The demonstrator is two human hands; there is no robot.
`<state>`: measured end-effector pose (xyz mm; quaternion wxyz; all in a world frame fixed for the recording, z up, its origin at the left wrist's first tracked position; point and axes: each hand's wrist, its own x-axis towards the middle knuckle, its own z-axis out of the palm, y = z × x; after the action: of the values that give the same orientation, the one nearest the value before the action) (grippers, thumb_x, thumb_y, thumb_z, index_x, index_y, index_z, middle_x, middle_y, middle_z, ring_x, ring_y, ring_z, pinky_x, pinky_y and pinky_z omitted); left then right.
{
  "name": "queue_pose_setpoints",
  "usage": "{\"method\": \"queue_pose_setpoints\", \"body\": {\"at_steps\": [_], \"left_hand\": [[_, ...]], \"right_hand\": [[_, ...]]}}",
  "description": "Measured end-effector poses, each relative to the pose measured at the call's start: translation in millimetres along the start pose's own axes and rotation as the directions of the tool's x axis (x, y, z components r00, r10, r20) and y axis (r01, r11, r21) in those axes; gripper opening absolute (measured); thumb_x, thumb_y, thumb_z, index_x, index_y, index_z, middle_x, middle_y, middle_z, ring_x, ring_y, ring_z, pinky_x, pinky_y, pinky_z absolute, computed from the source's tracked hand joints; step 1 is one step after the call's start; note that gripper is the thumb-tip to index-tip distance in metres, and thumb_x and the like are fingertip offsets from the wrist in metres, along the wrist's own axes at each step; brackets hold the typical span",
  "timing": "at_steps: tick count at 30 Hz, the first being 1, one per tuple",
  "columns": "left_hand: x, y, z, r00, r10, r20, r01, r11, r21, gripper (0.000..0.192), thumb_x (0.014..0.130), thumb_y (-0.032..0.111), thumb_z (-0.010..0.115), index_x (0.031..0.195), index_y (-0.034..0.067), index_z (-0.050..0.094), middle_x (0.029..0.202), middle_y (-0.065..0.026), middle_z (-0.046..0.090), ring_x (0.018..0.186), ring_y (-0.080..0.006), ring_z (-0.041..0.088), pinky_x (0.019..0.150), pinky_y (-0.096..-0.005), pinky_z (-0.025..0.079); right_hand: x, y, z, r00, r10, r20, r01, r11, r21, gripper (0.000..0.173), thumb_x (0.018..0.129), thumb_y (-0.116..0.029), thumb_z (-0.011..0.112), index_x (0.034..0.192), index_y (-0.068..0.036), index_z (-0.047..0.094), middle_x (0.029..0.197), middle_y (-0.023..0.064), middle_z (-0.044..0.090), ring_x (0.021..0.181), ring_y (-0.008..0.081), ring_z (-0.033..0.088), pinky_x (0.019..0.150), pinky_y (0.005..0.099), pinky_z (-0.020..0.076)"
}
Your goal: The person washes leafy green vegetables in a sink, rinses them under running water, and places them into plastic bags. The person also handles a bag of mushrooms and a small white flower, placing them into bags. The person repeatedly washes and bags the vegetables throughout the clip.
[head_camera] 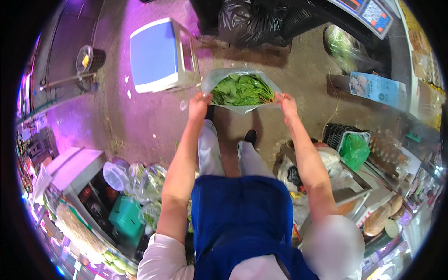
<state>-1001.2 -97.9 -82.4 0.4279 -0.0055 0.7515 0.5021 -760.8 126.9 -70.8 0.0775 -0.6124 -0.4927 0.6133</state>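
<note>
A clear plastic bag (241, 109) hangs stretched between my two hands, its mouth spread wide. Leafy greens (241, 89) lie inside it, with their reddish stem ends towards the right. My left hand (199, 106) pinches the bag's left edge. At the opposite edge, the fingers of my right hand (287, 105) grip the plastic. Both arms reach out in front of me, and the bag is over the floor beyond my shoes.
A blue-and-white plastic stool (154, 56) stands just left of the bag. Beyond are black garbage bags (250, 24). A digital scale (374, 15) is at the upper right, above a wrapped cabbage (339, 45). A black crate (332, 134) stands to the right, and a wastebasket (91, 59) far left.
</note>
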Motion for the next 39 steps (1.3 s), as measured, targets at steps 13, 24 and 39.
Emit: {"method": "queue_pose_setpoints", "body": {"at_steps": [13, 24, 39], "left_hand": [[-254, 112, -108, 0.932, -0.097, 0.348, 0.247, 0.875, -0.417, 0.051, 0.101, 0.041, 0.039, 0.108, -0.004, 0.061, 0.05, 0.0074, 0.029, 0.045, -0.0055, 0.024, 0.054, -0.0236, 0.027], [-402, 198, -139, 0.906, 0.234, 0.353, 0.016, 0.814, -0.581, 0.054, 0.103, 0.037, 0.031, 0.113, -0.009, 0.056, 0.052, 0.0069, 0.027, 0.046, -0.0058, 0.027, 0.056, -0.0234, 0.029], [-465, 239, -193, 0.915, 0.401, 0.041, -0.275, 0.695, -0.664, 0.055, 0.101, 0.039, 0.038, 0.113, -0.011, 0.058, 0.05, 0.0072, 0.027, 0.046, -0.0054, 0.025, 0.056, -0.0226, 0.028]], "right_hand": [[-204, -56, -35, 0.977, -0.049, 0.206, 0.07, 0.993, -0.099, 0.018, 0.083, -0.02, 0.073, 0.078, -0.01, 0.059, 0.067, -0.0055, 0.054, 0.062, 0.0054, 0.044, 0.061, 0.0219, 0.034], [-350, -57, -1, 0.457, -0.862, 0.221, 0.767, 0.255, -0.589, 0.031, 0.08, -0.025, 0.071, 0.103, -0.007, 0.062, 0.097, 0.0145, 0.062, 0.089, 0.0343, 0.061, 0.077, 0.0424, 0.0499], [-365, -113, 75, 0.325, -0.692, 0.644, 0.892, -0.001, -0.452, 0.033, 0.075, -0.013, 0.063, 0.107, -0.007, 0.057, 0.094, 0.0131, 0.06, 0.083, 0.0347, 0.062, 0.069, 0.0448, 0.0518]]}}
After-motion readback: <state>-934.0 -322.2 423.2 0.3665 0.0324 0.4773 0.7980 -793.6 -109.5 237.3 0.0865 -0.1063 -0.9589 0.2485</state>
